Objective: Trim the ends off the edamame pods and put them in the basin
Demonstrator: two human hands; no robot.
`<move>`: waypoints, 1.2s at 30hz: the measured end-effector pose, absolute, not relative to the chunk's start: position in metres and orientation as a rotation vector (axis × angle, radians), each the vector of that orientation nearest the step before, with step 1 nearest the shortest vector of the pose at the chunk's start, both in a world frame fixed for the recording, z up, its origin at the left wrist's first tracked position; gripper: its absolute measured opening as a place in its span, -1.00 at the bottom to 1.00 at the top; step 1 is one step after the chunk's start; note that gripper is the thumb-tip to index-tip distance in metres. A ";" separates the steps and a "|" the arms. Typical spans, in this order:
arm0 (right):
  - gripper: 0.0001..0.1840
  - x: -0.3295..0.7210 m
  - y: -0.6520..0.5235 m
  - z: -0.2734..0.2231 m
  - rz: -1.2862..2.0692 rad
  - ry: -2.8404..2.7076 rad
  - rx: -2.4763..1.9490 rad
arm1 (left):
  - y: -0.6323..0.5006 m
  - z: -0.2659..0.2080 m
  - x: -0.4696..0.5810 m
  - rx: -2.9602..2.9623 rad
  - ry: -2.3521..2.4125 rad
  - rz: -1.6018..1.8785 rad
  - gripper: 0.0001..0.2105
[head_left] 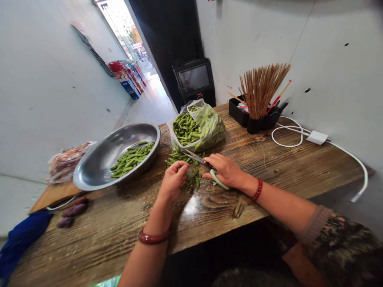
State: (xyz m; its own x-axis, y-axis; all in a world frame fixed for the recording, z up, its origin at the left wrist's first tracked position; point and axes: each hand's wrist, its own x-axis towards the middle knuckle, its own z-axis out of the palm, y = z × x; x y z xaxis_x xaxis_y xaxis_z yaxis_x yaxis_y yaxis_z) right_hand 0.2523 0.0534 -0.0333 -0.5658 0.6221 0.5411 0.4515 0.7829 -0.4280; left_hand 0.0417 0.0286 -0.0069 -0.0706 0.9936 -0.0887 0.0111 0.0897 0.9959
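the scissors (200,159), grasped in the right hand (226,170) near the loose green pods (196,183), have bare table (209,221) between them and the near edge, while the translucent plastic bag (214,129) limits the room beyond. their metal blades and rounded, pale green handle make a slanting long axis, with tips pointing left and away from the person. the left hand (173,179) has curled fingers, but i cannot tell whether it pinches a pod; farther left is the smooth metal basin (92,161).
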 end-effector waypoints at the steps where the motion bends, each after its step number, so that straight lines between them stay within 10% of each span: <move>1: -0.58 0.252 0.053 -0.033 0.313 -2.275 -0.794 | 0.029 -0.010 0.043 1.277 1.405 1.151 -0.88; 10: -0.59 0.251 0.052 -0.033 0.324 -2.291 -0.787 | 0.031 -0.023 0.050 2.110 1.909 0.585 -0.94; 36: -0.57 0.252 0.049 -0.029 0.296 -2.276 -0.796 | 0.021 0.001 0.041 1.103 1.261 1.257 -0.71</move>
State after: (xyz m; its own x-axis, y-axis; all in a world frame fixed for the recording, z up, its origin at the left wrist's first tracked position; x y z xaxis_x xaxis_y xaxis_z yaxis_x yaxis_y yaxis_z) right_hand 0.2517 0.0491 -0.0293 -0.5680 0.6193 0.5420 0.4598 0.7850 -0.4151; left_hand 0.0412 0.0210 0.0007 -0.0842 0.9953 -0.0474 -0.0440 0.0438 0.9981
